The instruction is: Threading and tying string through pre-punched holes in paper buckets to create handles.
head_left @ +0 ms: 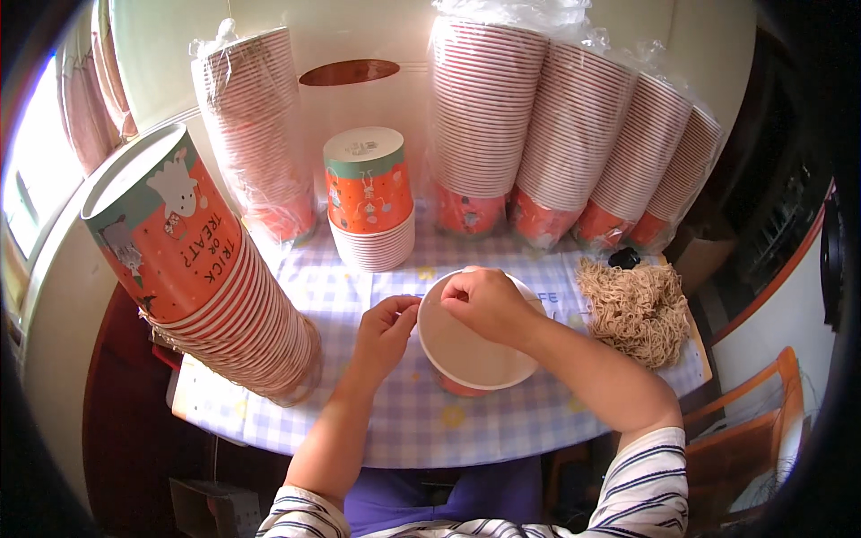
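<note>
A paper bucket (466,357) with a white inside stands upright on the table in front of me, its mouth turned up toward me. At its left rim is my left hand (386,330), thumb and fingers pinched together against the outside. My right hand (489,305) reaches over the far part of the mouth with its fingers curled closed inside the rim. Whatever either hand pinches is too small or hidden to make out. To the right of the bucket lies a tangled heap of beige cords (637,309).
A tall leaning stack of orange buckets (224,296) rises at the left. Behind stand a short upside-down stack (369,197), a plastic-wrapped stack (251,125) and several more wrapped stacks (489,108) at the right. A checked cloth (359,439) covers the table; a wooden chair (753,430) stands right.
</note>
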The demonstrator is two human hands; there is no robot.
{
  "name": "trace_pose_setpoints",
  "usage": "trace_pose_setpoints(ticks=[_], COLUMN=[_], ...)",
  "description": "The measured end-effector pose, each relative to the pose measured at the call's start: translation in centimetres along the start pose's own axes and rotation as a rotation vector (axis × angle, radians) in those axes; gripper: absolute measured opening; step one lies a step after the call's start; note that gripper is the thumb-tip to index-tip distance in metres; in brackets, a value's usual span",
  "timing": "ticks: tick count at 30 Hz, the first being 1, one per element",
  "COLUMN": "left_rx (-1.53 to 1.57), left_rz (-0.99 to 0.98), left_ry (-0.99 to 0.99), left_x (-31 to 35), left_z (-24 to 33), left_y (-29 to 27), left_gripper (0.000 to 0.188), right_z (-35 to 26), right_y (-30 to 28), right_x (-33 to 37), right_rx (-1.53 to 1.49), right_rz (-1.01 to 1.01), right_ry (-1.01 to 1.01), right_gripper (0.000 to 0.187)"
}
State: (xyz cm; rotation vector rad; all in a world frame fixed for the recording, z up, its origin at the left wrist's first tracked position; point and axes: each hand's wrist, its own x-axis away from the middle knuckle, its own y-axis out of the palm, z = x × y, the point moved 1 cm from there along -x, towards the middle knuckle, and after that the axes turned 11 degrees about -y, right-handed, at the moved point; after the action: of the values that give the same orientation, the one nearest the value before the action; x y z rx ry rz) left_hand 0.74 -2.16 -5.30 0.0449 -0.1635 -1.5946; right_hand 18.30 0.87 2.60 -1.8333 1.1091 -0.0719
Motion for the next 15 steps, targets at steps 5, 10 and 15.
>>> trace_pose_setpoints(ticks=[5,10,15], left_rx=[-0.053,-0.05,-0.07], left_rz=[0.022,0.012,0.02], left_ry=[0.038,0.025,0.022], left_x=[0.04,-0.14,-0.15], left_z=[0.44,0.15,0.33], left_y=[0.18,0.01,0.05], left_gripper=[0.02,0.02,0.019], right_z=[-0.06,-0.09,0.14], right_y=[0.1,0.14,0.4], right_x=[-0.17,-0.36,-0.41], right_rx=[0.033,0.064,0.045], right_rz=[0.009,0.0,0.0], right_ry=[0.013,0.023,0.022], right_gripper=[0.014,0.014,0.013])
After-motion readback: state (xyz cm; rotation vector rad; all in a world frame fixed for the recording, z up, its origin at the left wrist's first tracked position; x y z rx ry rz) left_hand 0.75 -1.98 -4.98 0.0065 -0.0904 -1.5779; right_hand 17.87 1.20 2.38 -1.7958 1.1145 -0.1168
